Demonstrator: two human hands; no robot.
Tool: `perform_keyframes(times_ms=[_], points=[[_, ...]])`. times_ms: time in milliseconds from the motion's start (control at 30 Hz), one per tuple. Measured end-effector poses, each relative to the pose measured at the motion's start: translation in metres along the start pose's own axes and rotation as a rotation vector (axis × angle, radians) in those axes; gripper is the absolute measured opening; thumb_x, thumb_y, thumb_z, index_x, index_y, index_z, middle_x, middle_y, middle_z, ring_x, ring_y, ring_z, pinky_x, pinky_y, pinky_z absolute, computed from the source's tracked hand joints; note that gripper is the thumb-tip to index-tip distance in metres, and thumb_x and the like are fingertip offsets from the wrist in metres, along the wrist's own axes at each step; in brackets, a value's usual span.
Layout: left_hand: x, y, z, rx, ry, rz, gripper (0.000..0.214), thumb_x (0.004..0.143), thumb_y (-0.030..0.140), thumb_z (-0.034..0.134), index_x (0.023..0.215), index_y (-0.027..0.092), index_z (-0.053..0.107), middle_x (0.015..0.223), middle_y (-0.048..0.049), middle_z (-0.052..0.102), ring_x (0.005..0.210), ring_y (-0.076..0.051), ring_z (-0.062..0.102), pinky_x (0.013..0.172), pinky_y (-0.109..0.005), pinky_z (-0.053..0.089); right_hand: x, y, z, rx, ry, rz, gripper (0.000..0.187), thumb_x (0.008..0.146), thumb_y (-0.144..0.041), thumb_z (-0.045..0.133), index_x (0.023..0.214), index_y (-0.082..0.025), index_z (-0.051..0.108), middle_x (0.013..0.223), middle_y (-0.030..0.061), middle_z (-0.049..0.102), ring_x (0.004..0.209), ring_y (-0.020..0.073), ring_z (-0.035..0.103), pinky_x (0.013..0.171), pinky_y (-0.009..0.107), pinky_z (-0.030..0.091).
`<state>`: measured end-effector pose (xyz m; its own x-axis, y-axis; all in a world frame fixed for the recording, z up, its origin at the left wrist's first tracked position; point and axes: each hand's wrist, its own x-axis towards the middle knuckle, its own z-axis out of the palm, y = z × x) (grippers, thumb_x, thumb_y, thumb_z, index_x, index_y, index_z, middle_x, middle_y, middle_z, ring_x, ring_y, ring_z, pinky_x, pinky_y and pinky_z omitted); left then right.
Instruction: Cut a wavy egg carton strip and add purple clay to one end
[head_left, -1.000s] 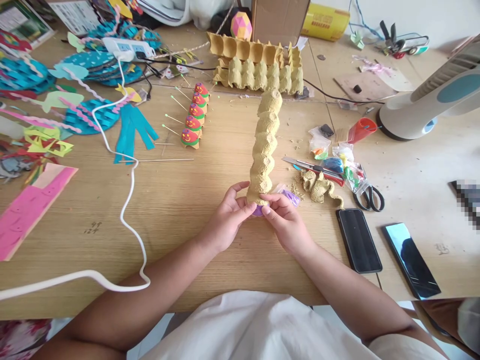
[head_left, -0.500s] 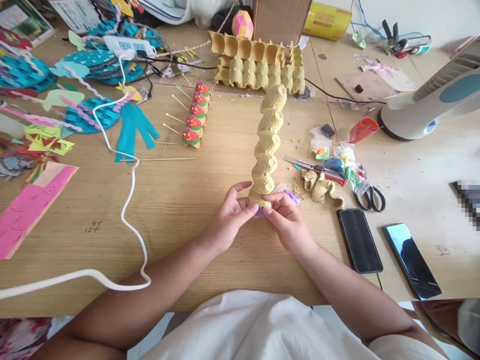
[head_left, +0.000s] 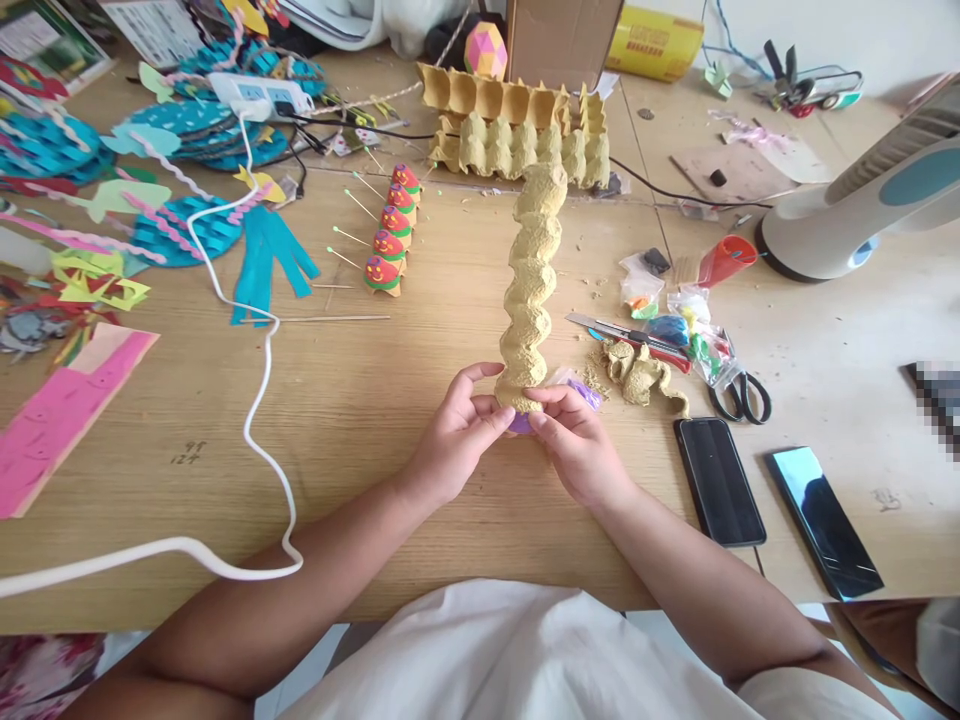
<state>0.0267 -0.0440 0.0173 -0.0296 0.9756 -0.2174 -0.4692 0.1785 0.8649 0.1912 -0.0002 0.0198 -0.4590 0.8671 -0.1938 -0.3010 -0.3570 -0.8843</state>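
Note:
A tall stack of cut egg-carton cups (head_left: pixel 530 290) stands on the wooden table (head_left: pixel 390 440), leaning a little to the right at its top. My left hand (head_left: pixel 454 435) and my right hand (head_left: pixel 577 445) pinch its base from either side. A bit of purple clay (head_left: pixel 519 424) shows under the base between my fingertips. More purple clay in a clear bag (head_left: pixel 579 388) lies just right of the stack.
Carton scraps (head_left: pixel 639 372), a utility knife (head_left: pixel 626 335), clay bags (head_left: pixel 686 335), scissors (head_left: pixel 739 395) and two phones (head_left: pixel 718 480) lie to the right. Egg cartons (head_left: pixel 517 130) stand behind, painted cups on pins (head_left: pixel 390 235) and a white cable (head_left: pixel 247 400) to the left, a fan (head_left: pixel 862 200) far right.
The top of the stack has swayed slightly, first right, then a little back left. Both hands stay at its base.

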Motion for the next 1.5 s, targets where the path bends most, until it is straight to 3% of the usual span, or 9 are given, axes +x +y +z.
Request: perform_keyframes(times_ms=[233,467,800,1133,1500], points=[[0.0018,0.0002,-0.0002,-0.018,-0.006,-0.013,0.056,0.091,0.035,0.077,0.138,0.026,0.048,0.088,0.0017,0.076,0.089,-0.015,0.072,0.086,-0.03,0.054,-0.0015,-0.0047,0.0022,0.082,0.02,0.061,0.025,0.084,-0.046,0.082,0.104,-0.03,0.077,0.098,-0.0015,0.071,0.089,0.016,0.065,0.087,0.034,0.053],[0.0019,-0.0017,0.0012,-0.108,-0.033,-0.043,0.058,0.091,0.032,0.078,0.139,0.025,0.046,0.095,-0.0016,0.079,0.094,-0.017,0.074,0.092,-0.034,0.054,-0.0017,-0.0026,0.0029,0.049,0.026,0.024,0.024,0.084,-0.042,0.084,0.102,-0.03,0.075,0.097,-0.0017,0.071,0.089,0.0154,0.065,0.088,0.032,0.052],[0.0019,-0.0001,0.0031,-0.174,-0.07,-0.011,0.056,0.089,0.028,0.079,0.135,0.025,0.046,0.089,0.0003,0.08,0.083,-0.014,0.074,0.086,-0.03,0.056,-0.0022,-0.0004,0.0023,0.044,-0.008,-0.013,0.026,0.082,-0.037,0.086,0.103,-0.029,0.073,0.1,-0.0002,0.071,0.095,0.0173,0.066,0.091,0.034,0.051],[-0.0023,-0.001,0.0035,0.069,-0.03,0.076,0.049,0.094,0.031,0.074,0.134,0.024,0.047,0.081,0.002,0.076,0.08,-0.013,0.071,0.084,-0.028,0.053,-0.0047,-0.0023,0.006,0.086,-0.001,0.024,0.026,0.082,-0.035,0.086,0.101,-0.03,0.07,0.095,-0.0029,0.065,0.087,0.0143,0.061,0.085,0.031,0.05],[-0.0063,-0.0002,0.0059,0.138,-0.018,0.077,0.051,0.093,0.034,0.075,0.134,0.024,0.047,0.081,0.0006,0.076,0.077,-0.012,0.069,0.077,-0.024,0.049,-0.006,-0.0013,0.0081,0.041,-0.006,-0.031,0.029,0.08,-0.033,0.087,0.099,-0.029,0.064,0.099,-0.0013,0.063,0.095,0.0161,0.058,0.086,0.031,0.048]])
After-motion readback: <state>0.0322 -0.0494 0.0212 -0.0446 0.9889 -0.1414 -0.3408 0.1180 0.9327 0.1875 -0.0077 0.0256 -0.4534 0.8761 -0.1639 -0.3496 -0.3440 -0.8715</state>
